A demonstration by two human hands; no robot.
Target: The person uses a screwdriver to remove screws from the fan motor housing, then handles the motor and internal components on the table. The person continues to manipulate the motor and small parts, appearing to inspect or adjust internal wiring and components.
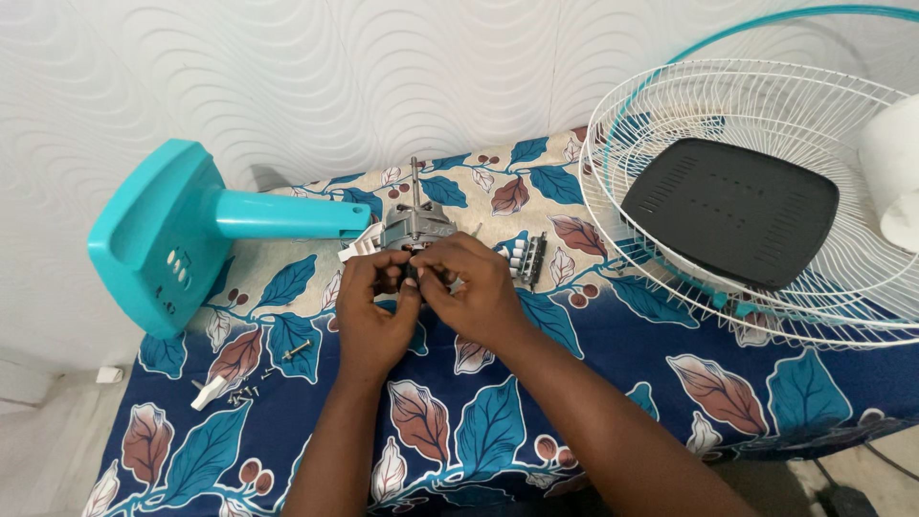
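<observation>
Fan motor (414,226) sits near the tabletop's far edge, stripped from its housing, shaft pointing up, and I have both hands on its near side. Going from the left edge: the teal fan stand (172,230) lies tipped over, loose screws (251,385) scattered nearer me. My left hand (375,306) and right hand (474,292) curl shut around a small dark part against the motor. At the right edge rests the white fan guard (747,182) holding a black cover (732,211). Disassembly looks well advanced.
</observation>
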